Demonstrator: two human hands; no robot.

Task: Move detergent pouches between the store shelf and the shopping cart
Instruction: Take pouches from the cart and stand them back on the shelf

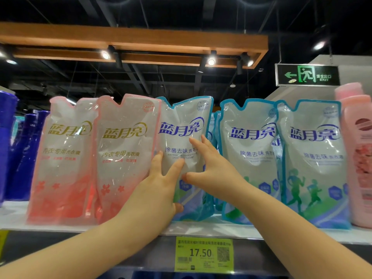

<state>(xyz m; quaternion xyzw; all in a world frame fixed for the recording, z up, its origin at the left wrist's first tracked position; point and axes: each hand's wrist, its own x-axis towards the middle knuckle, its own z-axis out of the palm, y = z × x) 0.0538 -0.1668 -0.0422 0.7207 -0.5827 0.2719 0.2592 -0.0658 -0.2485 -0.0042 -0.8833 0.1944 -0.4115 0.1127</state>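
Nearest, a yellow price label point(204, 254) is fixed below the shelf point(60, 227). Beside two pink pouches point(120, 168), a blue detergent pouch point(182, 137) is stood on the shelf. Its left edge is gripped by the left hand point(161, 184), thumb across the front, and its right edge by the curled right hand point(213, 168). More blue pouches point(249, 158) are ranged rightward.

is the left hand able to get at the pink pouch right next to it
Probably yes, once it lets go: the left hand grips the left edge of a blue pouch, and the nearer pink pouch stands right beside it at the shelf front, nothing before it.
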